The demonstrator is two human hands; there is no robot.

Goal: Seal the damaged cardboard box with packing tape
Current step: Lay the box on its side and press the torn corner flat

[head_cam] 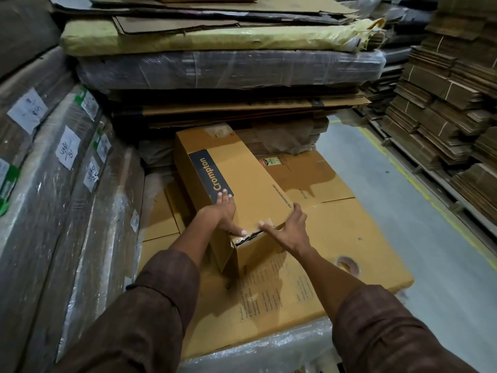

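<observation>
**Torn corner pressed flat, no tape yet in sight**

Warehouse stock closes in on three sides: wrapped bundles [53,162] with handwritten labels on the left, flattened cartons stacked on the far side and along the right aisle, grey floor [403,184] between them; near the middle, a large flat carton [349,238] serves as a work surface, and the damaged box [236,179], long and narrow with a dark Crompton band, lies on it with one end toward the person, probably so the torn part is within easy reach.

A ragged tear [248,236] runs along the near top edge of that box, just at the corner; both hands sit on either side of it. The left hand [223,214] lies palm down on the top panel, fingers spread flat and thumb pointing at the tear, gripping nothing; it seems to be holding the panel down. The right hand [287,227] is open too, cupped over the near right corner with fingers wrapped toward the far side edge and thumb stretched toward the split; likely it is pushing the torn lip back into line.

No roll of tape or dispenser shows anywhere, so sealing has not begun; this looks like aligning the edges first, since tape laid over a gaping tear would hold poorly.
</observation>
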